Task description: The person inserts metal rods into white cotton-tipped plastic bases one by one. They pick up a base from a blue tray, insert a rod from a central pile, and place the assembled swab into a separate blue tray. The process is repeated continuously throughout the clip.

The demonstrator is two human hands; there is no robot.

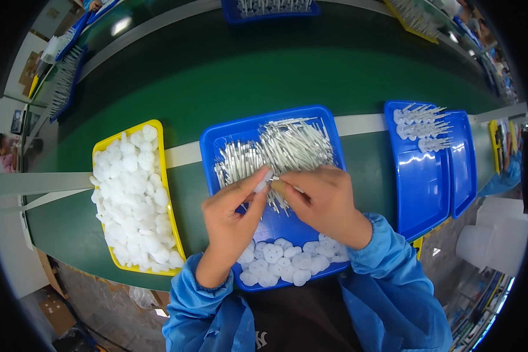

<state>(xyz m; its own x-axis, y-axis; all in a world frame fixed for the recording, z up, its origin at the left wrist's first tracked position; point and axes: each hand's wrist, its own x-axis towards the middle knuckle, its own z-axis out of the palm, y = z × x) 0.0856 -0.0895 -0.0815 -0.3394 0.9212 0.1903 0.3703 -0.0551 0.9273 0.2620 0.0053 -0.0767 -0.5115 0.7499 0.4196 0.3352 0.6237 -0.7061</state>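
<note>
Cropped blue sleeves, left hand pinching white disc; right hand, hold hidden, cannot tell

Centre tray: sticks at rear, discs in front. Left tray: heaped pieces. Right tray pair: inner one with sticks, rear.

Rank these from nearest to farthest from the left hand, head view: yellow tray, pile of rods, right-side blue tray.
1. Pile of rods: just ahead of the left hand.
2. Yellow tray: off to its left.
3. Right-side blue tray: well to its right.
</note>
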